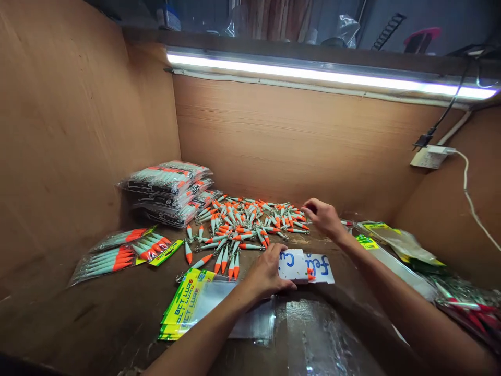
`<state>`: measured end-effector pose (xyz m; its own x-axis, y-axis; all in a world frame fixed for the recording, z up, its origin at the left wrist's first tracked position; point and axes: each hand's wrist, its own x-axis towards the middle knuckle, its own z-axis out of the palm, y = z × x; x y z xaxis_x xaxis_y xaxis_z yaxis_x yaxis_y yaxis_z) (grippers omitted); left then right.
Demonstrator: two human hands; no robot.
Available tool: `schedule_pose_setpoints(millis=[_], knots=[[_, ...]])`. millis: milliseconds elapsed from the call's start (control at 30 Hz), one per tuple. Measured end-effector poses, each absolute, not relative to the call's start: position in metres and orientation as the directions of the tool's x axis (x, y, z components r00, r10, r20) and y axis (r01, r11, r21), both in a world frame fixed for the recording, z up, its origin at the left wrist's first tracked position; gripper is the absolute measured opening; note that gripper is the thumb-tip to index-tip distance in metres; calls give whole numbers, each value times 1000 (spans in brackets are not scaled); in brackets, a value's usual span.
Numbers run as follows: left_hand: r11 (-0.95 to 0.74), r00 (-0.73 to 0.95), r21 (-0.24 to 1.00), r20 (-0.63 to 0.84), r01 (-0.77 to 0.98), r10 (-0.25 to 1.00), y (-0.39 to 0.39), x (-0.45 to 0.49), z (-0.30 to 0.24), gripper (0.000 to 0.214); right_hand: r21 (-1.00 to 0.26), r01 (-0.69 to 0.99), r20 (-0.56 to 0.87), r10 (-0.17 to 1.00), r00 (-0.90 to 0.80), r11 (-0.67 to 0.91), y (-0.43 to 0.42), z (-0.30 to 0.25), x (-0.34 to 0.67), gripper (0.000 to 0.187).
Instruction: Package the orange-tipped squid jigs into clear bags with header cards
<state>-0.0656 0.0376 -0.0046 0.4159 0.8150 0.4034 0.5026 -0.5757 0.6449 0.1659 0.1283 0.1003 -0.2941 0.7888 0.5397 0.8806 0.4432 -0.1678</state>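
Note:
My left hand (270, 270) is closed around the near left part of a small white cardboard piece (295, 265) with blue handwriting. One or two orange lure tips (311, 274) show at the front of the card. At the right edge of a loose pile of fishing lures (238, 216), pale green with orange ends and metal hooks, my right hand (321, 216) has its fingers pinched together. What lies between those fingertips is hidden. Under my left forearm spreads a stack of clear bags with yellow-green headers (188, 297), printed BCT LURE.
Filled lure packs (168, 190) are stacked against the left back corner. More filled bags (113, 256) lie in front of them. At right are clear packaging (399, 266) and red-and-green lures (469, 305). Clear tape (313, 334) covers the near tabletop. A white cable (465, 183) hangs at right.

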Motion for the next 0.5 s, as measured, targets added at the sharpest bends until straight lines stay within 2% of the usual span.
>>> schedule_pose_setpoints(millis=[33, 100, 133, 200, 300, 433, 500], knots=[[-568, 400, 657, 407, 496, 821, 38, -65, -5, 94, -315, 832, 555, 800, -229, 456, 113, 102, 182, 31], [-554, 372, 675, 414, 487, 831, 39, -65, -4, 91, -563, 688, 469, 863, -189, 457, 81, 101, 210, 37], [-552, 365, 679, 417, 484, 832, 39, -65, -3, 89, -643, 632, 400, 893, -204, 433, 66, 98, 220, 38], [-558, 363, 677, 426, 479, 829, 38, -64, -2, 87, -701, 596, 305, 920, -246, 392, 40, 90, 234, 38], [-579, 379, 663, 440, 474, 814, 36, -62, -1, 86, -618, 654, 314, 900, -302, 435, 17, 73, 234, 34], [-615, 414, 638, 458, 464, 787, 32, -57, -1, 88, -280, 773, 436, 793, -426, 570, 9, 52, 207, 26], [-620, 431, 630, 450, 468, 782, 30, -55, -2, 89, -154, 791, 457, 753, -474, 592, 11, 46, 192, 22]])
